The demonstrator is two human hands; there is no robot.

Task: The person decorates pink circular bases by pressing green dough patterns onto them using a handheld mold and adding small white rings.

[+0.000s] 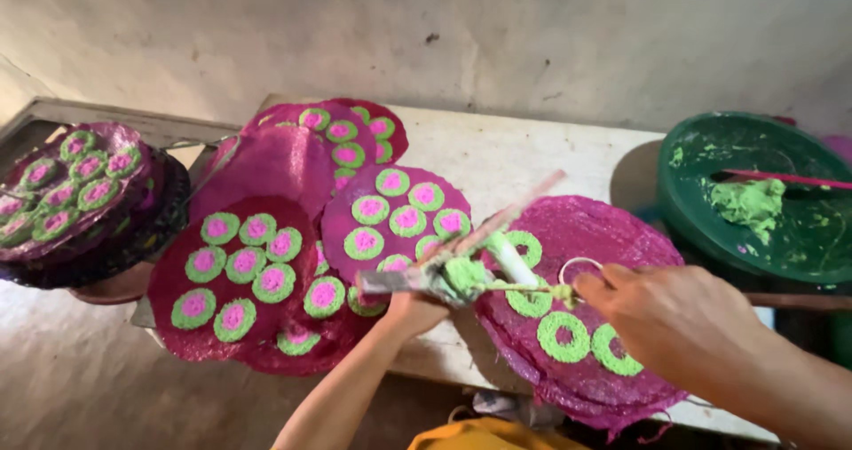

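Fingers (596, 288) over magenta disc's (612, 228) near edge

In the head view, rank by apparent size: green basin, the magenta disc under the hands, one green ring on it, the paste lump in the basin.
1. Magenta disc and green basin: similar; basin cropped, unsure.
2. Paste lump.
3. Green ring.
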